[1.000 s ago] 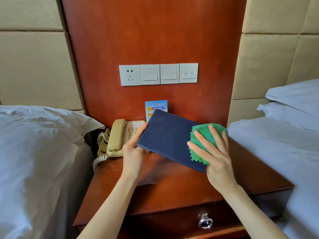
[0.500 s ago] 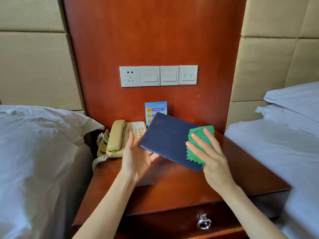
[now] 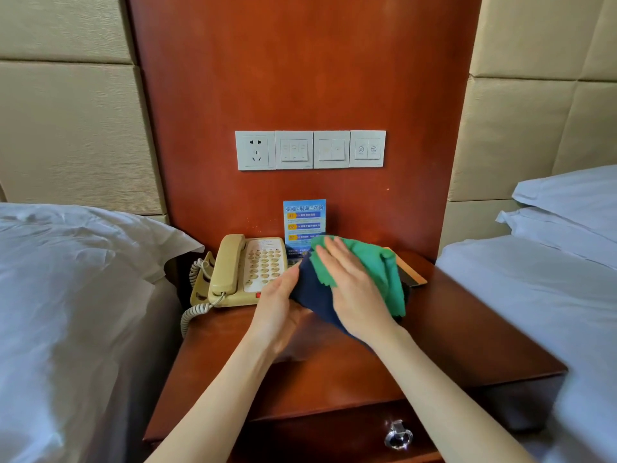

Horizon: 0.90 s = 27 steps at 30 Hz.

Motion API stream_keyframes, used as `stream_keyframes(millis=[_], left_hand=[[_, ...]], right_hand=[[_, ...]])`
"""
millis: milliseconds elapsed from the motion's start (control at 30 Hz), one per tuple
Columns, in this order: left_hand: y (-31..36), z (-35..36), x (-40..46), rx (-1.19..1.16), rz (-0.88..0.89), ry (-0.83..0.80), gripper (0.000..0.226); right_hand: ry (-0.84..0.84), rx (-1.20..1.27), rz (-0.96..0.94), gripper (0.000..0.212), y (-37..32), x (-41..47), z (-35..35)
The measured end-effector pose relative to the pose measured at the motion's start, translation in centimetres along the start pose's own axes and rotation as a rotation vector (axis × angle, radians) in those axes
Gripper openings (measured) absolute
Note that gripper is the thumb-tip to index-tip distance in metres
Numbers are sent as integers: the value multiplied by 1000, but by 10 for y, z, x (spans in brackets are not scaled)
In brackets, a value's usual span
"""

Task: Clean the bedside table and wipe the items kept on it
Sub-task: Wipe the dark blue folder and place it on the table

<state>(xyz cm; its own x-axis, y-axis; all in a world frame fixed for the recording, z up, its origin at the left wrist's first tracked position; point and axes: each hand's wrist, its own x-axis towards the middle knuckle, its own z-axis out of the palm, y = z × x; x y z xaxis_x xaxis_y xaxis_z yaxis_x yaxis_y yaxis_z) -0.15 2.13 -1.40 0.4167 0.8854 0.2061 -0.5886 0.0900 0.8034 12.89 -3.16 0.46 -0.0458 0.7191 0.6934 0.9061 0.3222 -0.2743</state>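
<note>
**Folder wipe in progress, bedside bench**

Reddish wooden bench between two white beds, against a wood panel. Left hand grips the flat navy-blue folder at its left edge, held tilted above the bench. Right hand, fingers straight, presses a green zigzag-edged cloth on the cover. Step: wiping the folder. Next, probably its other face, then the beige corded telephone. Folder largely hidden; the tan edge behind the cloth is unclear.
</note>
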Motion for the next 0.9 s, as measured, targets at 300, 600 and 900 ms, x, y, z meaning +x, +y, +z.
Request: stream_keyframes(millis=[300,600,900], left_hand=[[6,-8,3,-76,-3,187,34],[5,-11,12,-209,-151,90,26],[-17,-1,11,90,-127,-296,49]], right_hand=[[-330,-154,-274,71,32,-48,-2],[104,-165,-4,57,48,-51,-16],[322,1194,535,23,21,-28,-18]])
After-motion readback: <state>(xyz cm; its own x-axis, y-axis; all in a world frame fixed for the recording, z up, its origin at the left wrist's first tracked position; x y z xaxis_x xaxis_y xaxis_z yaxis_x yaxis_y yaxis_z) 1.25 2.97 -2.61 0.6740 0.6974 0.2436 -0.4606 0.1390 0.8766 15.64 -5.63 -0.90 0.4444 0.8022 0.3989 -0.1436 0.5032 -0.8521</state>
